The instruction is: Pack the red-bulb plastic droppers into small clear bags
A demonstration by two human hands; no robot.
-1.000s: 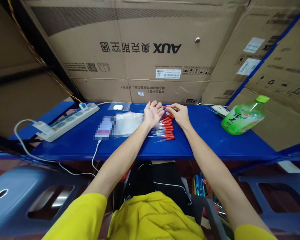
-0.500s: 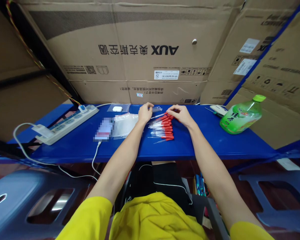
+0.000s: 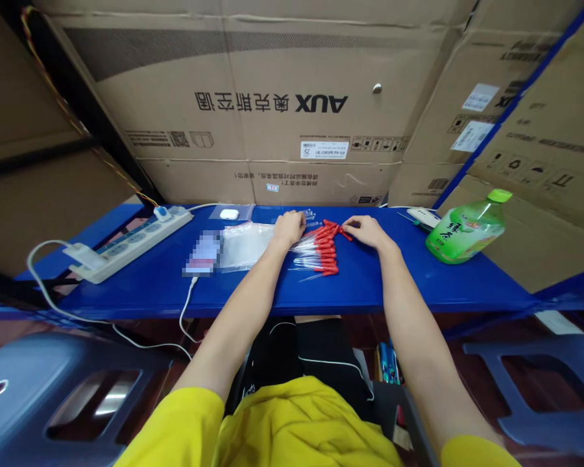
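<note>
A row of glass droppers (image 3: 309, 261) with red rubber bulbs (image 3: 327, 254) lies on the blue shelf, tips pointing left. Behind it are several clear glass tubes (image 3: 310, 214). My left hand (image 3: 289, 227) is over the far left end of the row, beside those tubes, with its fingers curled down; what is between the fingertips is hidden. To the right, my right hand (image 3: 365, 231) has thumb and forefinger closed at a red rubber bulb (image 3: 343, 231) among a few loose ones.
Clear plastic bags (image 3: 246, 245) and a phone (image 3: 203, 253) on a charging cable lie to the left. Beyond them are a power strip (image 3: 141, 240) and a white earphone case (image 3: 230, 214). A green tea bottle (image 3: 467, 228) stands right. Cardboard (image 3: 272, 58) walls the back.
Both hands have moved apart from the dropper between them, which now lies with the row. My left hand has shifted slightly right and nearer; my right hand has moved right to the loose bulbs.
</note>
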